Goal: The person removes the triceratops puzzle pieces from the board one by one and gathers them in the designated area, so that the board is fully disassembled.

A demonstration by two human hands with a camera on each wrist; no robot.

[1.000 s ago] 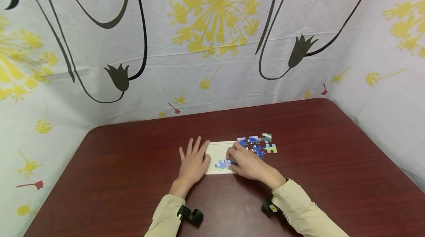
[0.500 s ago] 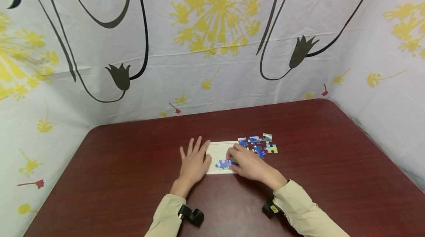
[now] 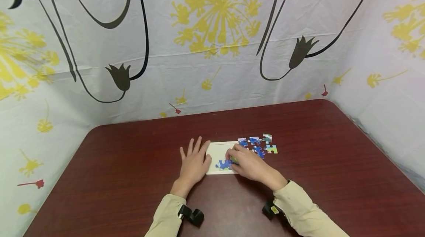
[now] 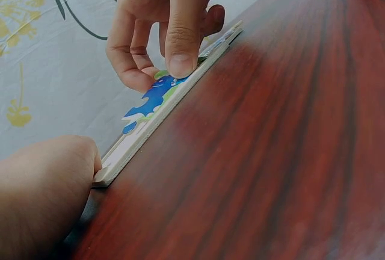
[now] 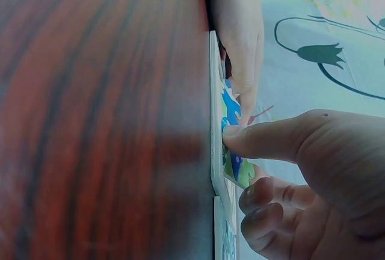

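A pale puzzle board (image 3: 216, 150) lies on the table, with blue-and-green joined jigsaw pieces (image 3: 224, 164) in its lower part. Against the board's left edge rests my left hand (image 3: 193, 165), its fingers spread and straight. My right hand (image 3: 249, 163) is over the board's right part. In the left wrist view its thumb and a finger pinch a blue-and-green puzzle piece (image 4: 157, 94) at the near rim. The right wrist view shows that puzzle piece (image 5: 234, 168) tilted up from the board, the thumb on its near face. The right fingers partly hide it in the head view.
Several loose puzzle pieces (image 3: 259, 151) lie right of the board, partly behind the right hand. The dark red table (image 3: 132, 170) reaches to a patterned cloth (image 3: 232, 78) hung behind it and at both sides. A small black camera (image 3: 196, 217) sits at the left wrist.
Both hands stay in place. Between the right fingers a bit more of the green on the puzzle piece shows, so the piece seems to have shifted slightly.
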